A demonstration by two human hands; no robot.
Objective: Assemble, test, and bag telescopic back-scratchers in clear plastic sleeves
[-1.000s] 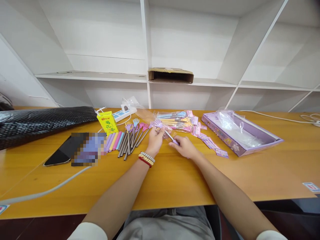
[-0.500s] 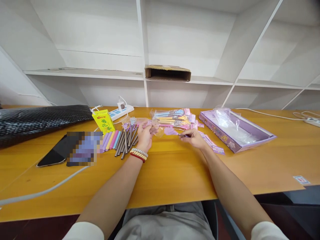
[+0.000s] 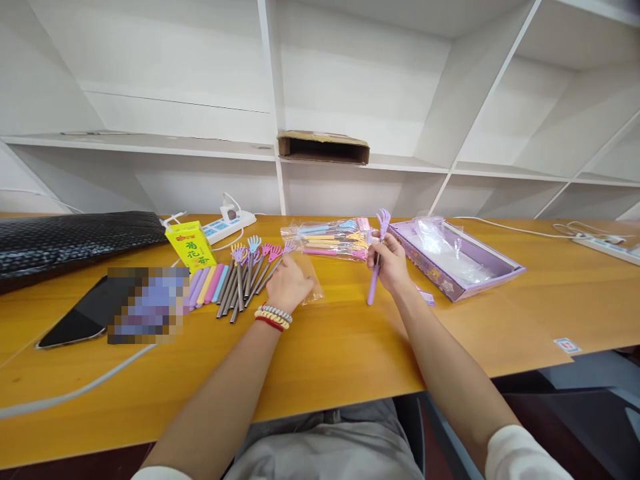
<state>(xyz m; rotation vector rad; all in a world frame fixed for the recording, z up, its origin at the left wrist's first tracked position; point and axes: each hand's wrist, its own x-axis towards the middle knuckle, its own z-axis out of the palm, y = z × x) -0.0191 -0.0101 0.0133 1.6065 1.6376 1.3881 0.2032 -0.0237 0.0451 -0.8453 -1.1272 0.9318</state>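
My right hand [image 3: 389, 260] is closed around a purple back scratcher [image 3: 373, 283], held upright with its claw end at the top and its purple handle pointing down. A clear plastic bag [image 3: 314, 288] shows along the thumb side of my left hand [image 3: 289, 281]. That hand's fingers are bent, their tips mostly hidden, and seem to hold the bag. Just beyond it, several metal back scratchers [image 3: 249, 267] with coloured claw heads lie in a loose pile. Coloured handles [image 3: 207, 283] are lined up to the left of them.
Bagged back scratchers [image 3: 333, 239] lie at the back middle. An open purple box [image 3: 465, 290] with clear plastic inside sits at right. A yellow carton [image 3: 191, 243], a power strip [image 3: 227, 227], a black phone [image 3: 75, 317] and a white cable [image 3: 100, 381] occupy the left side.
My right hand has turned the back scratcher upright and drawn it away from my left hand. The left hand has lowered toward the table beside the pile. The view has shifted slightly right.
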